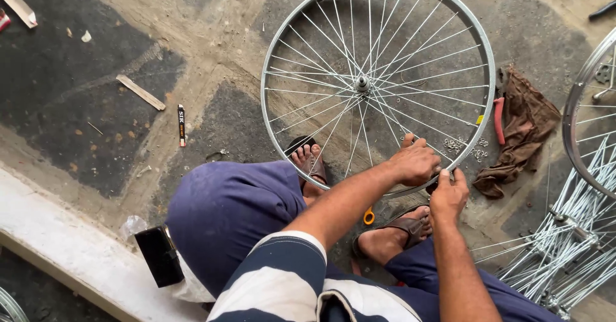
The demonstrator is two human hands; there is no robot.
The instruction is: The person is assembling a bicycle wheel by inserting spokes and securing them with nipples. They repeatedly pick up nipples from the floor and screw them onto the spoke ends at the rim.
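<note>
On a dusty concrete floor (96,104) a bicycle wheel (378,84) stands near its middle. Left hand (416,163) fingers grip the lower rim; right hand (448,195) fingers pinch something small there. Uneven tightening could warp the rim.

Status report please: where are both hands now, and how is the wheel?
Left hand gripping wheel rim at its near edge. Right hand against the rim beside it; what its fingers pinch cannot be seen. Wheel flat on floor, spokes fitted. Brown rag beside the wheel, clear of hands.
</note>
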